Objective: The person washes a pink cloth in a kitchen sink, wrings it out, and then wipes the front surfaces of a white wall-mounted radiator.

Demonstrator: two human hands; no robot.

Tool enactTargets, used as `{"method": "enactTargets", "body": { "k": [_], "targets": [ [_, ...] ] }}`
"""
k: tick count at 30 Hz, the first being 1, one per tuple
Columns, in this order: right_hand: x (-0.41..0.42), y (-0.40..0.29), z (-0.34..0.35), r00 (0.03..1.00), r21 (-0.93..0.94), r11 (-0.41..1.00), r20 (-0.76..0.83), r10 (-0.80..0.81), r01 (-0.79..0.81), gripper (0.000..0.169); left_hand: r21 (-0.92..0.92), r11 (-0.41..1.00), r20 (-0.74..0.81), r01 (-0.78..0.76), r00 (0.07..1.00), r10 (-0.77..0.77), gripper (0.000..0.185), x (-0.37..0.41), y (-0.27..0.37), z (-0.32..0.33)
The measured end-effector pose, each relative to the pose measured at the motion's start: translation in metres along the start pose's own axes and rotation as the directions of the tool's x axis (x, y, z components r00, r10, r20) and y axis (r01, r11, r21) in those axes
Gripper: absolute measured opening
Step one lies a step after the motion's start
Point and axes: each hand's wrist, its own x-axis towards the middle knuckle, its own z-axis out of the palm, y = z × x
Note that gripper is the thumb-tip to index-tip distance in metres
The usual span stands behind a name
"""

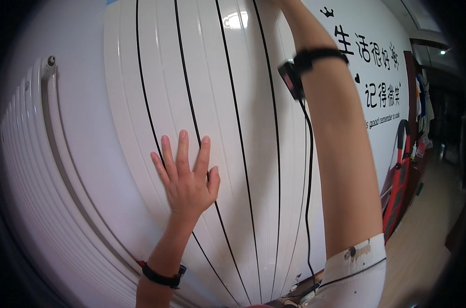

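My left hand [190, 184] lies flat with its fingers spread on a glossy white panel [202, 96] marked by black vertical lines. A black strap with a small device [165, 275] circles that wrist. My right arm reaches up along the panel's right side; the hand is almost wholly cut off by the top edge, so its fingers and anything in them are hidden. On the right forearm a black band holds a small dark device [291, 81], from which a black cable [310, 173] hangs down.
A white column radiator [36, 154] stands along the left wall. To the right, black lettering and small drawings decorate the white wall [379, 73]. A red and black folding ladder [396, 188] leans there, beside a passage with hanging clothes [423, 100]. Cables lie at the bottom.
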Motion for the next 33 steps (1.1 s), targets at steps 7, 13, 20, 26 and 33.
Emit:
{"method": "enactTargets", "body": {
  "k": [7,13,20,26,33],
  "targets": [
    [-0.146,0.005,-0.028,0.999,-0.086,0.996,-0.022,0.031,-0.033,0.052,0.025,1.0,0.017,0.008,1.0,-0.008,0.064,0.002,0.002,-0.001],
    [-0.09,0.024,-0.032,0.992,-0.125,0.988,0.071,0.103,-0.093,0.047,0.025,1.0,0.018,0.01,1.0,-0.01,0.064,0.001,0.002,-0.001],
    [-0.032,0.056,-0.017,0.996,-0.069,0.997,0.07,0.052,-0.047,0.05,0.023,1.0,0.017,-0.003,1.0,0.002,0.064,0.001,0.001,0.0],
    [-0.118,0.039,-0.043,0.991,-0.002,0.996,0.096,0.09,-0.09,0.049,0.049,0.999,0.02,-0.007,1.0,0.006,0.066,0.001,0.001,0.001],
    [-0.321,-0.004,-0.1,0.984,0.007,0.993,0.139,0.113,-0.115,0.061,0.072,0.997,0.004,-0.019,1.0,0.018,0.064,0.002,0.002,0.001]
  ]
}}
